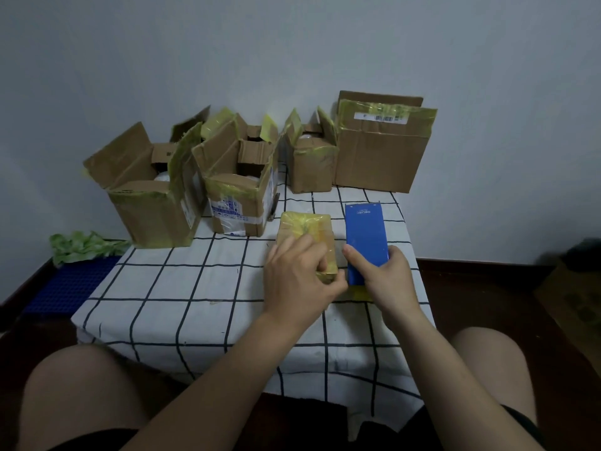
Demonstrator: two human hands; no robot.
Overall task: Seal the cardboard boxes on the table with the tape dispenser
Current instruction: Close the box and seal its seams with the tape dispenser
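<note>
A small cardboard box (305,229) wrapped in yellowish tape lies on the checked tablecloth (182,288). My left hand (300,275) grips its near end, fingers curled over the top. Just to its right stands the blue tape dispenser (366,232), and my right hand (387,271) holds its lower part, with yellow tape showing beneath it. Several open cardboard boxes stand at the back: a large one (153,196) at the left, one with blue labels (240,187), a small one (312,161) and a tall one (380,151) at the right.
A crumpled heap of green tape (81,245) lies on a blue mat (68,288) left of the table. A wall rises right behind the boxes. My bare knees are at the table's near edge. A brown carton (575,301) sits on the floor at the right.
</note>
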